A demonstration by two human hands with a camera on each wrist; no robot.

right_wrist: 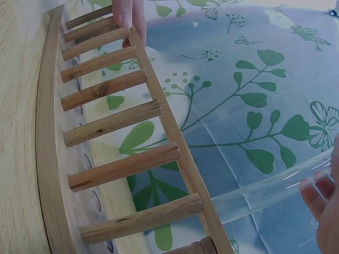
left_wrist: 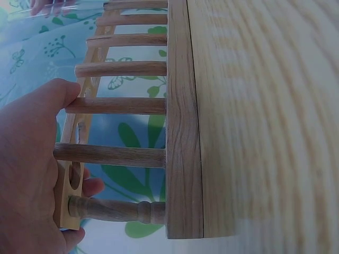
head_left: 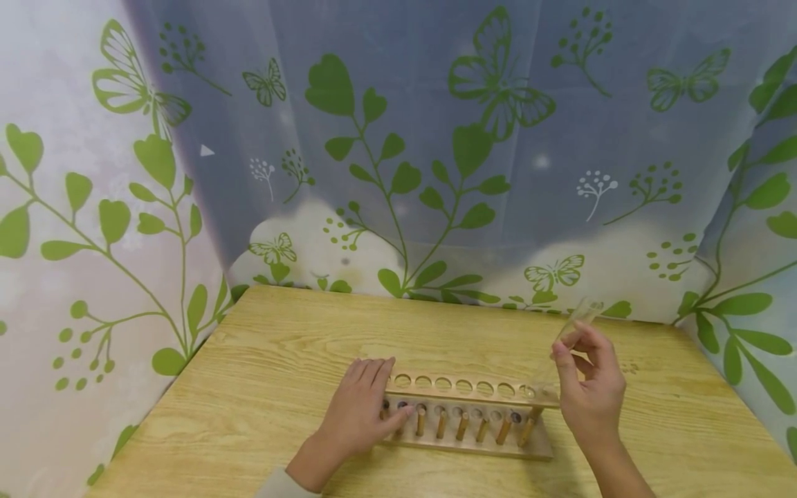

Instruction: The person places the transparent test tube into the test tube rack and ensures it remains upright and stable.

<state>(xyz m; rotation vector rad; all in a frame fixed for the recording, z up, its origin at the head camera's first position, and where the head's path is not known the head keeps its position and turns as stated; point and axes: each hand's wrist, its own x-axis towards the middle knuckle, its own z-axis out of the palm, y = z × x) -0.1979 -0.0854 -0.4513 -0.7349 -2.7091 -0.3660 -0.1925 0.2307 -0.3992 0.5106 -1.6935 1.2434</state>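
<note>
A wooden test tube rack stands on the table, with a row of round holes in its top bar and short pegs below. My left hand grips the rack's left end; in the left wrist view the thumb lies against the top bar and fingertips show beyond it. At the other end, my right hand pinches a clear glass test tube between thumb and fingers. The tube slants, its lower end near the top bar's right-end holes. The right wrist view shows that clear tube meeting the bar; whether it enters a hole I cannot tell.
The wood-grain table extends around the rack on all sides. Behind it hangs a blue-grey cloth printed with green leaves and butterflies, and similar printed cloth covers the left side.
</note>
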